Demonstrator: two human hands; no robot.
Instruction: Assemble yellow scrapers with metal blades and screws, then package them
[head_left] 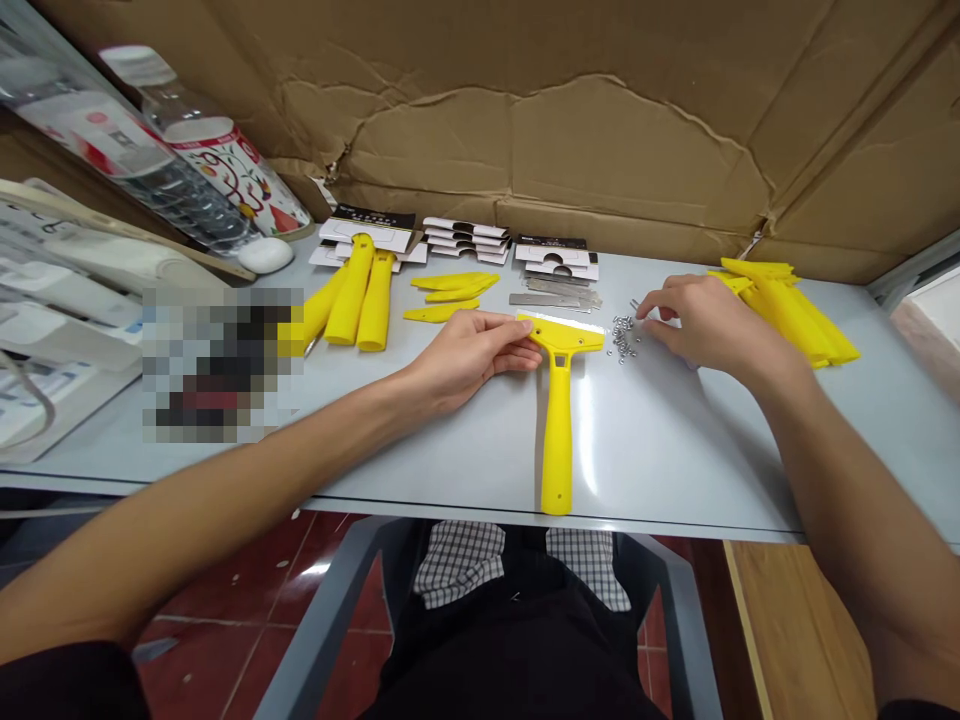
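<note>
One ylw scraper (557, 430) + loose screws (623, 338)
L hand (480, 352) pinches scraper head (576, 339); R hand (697, 315) curled beside screws, grip unclear.

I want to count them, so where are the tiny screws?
In the head view, the screws lie on the table, right of centre, between the scraper and the fingertips of the right hand.

We see bright light, a white glare streak on the tabletop (465, 455) right of centre and another glint on the lower-left floor (247, 577). We notice wide-angle stretching toward the edges, blur at far left, and a pixelated patch (223, 365) mid-left.
</note>
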